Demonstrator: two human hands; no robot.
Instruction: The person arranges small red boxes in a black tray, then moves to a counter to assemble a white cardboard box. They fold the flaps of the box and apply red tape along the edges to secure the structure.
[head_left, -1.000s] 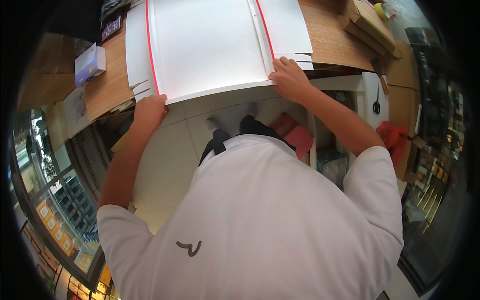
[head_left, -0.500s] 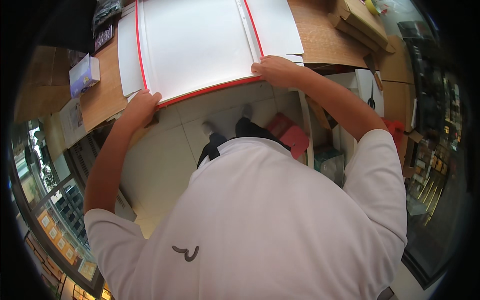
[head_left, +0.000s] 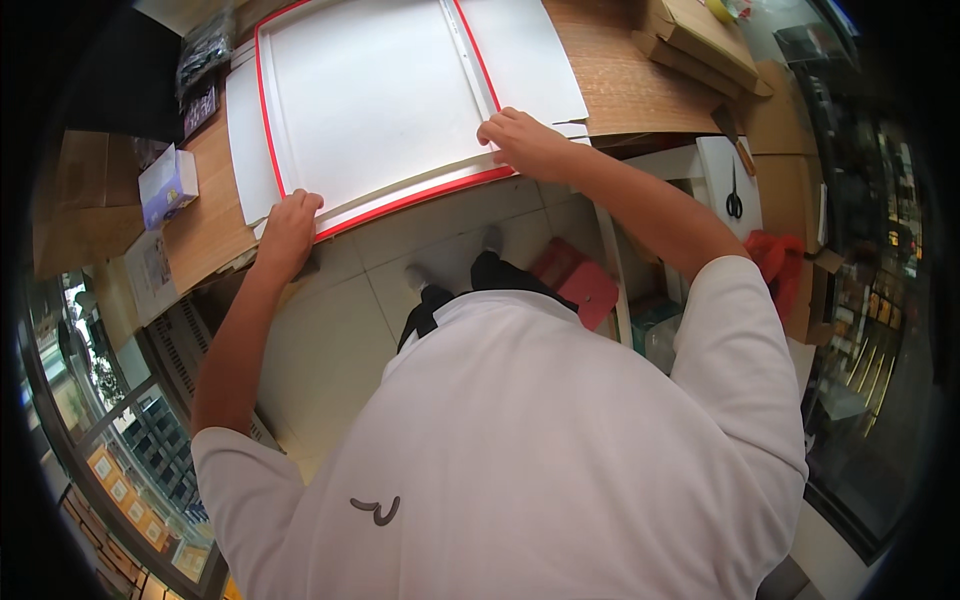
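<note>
A large, shallow white box point(head_left: 370, 100) with red edges, apparently cardboard, lies at the near edge of the wooden table. My left hand point(head_left: 288, 232) is closed over its near left corner, with the fingertips on the inner side of the rim. At the near right corner, my right hand point(head_left: 530, 146) has its fingers curled over the rim, pinching the inner white strip. Between the hands runs the near wall, red outside and white inside. White sheets point(head_left: 532, 60) stick out beneath the box on both sides. My palms hide both near corners.
On the left stand a purple-and-white packet point(head_left: 168, 188) and a brown carton point(head_left: 90, 205). Flat brown boxes point(head_left: 700, 45) are stacked at the back right. Black scissors point(head_left: 735, 195) and a wooden-handled blade point(head_left: 735, 140) lie at the right. Below is a red stool point(head_left: 575, 283).
My hands have shifted inward over the near rim, the right fingers reaching further inside. The near wall's inner white strip shows wider. The view has shifted slightly, bringing the box's far left corner in.
</note>
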